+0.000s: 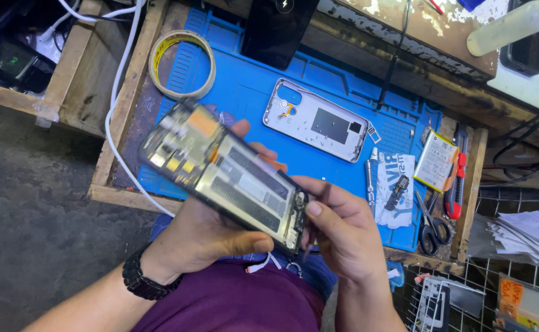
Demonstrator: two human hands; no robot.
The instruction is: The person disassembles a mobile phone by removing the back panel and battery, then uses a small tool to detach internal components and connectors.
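My left hand point(211, 237) holds an opened phone body point(223, 172) from below, with its inner boards and metal shields facing up. My right hand point(340, 227) pinches a thin dark tool point(316, 212) at the phone's lower end. Behind the phone, a white back cover point(315, 120) lies inside-up on the blue work mat point(245, 92). A black watch sits on my left wrist.
A roll of tape point(182, 63) lies at the mat's left. A dark phone point(279, 27) rests at the back. At the right are a flat battery point(435, 161), a red-handled cutter point(456, 184), scissors point(432, 230), a small tube and a white cloth point(395, 187). A white cable point(119, 92) runs along the left.
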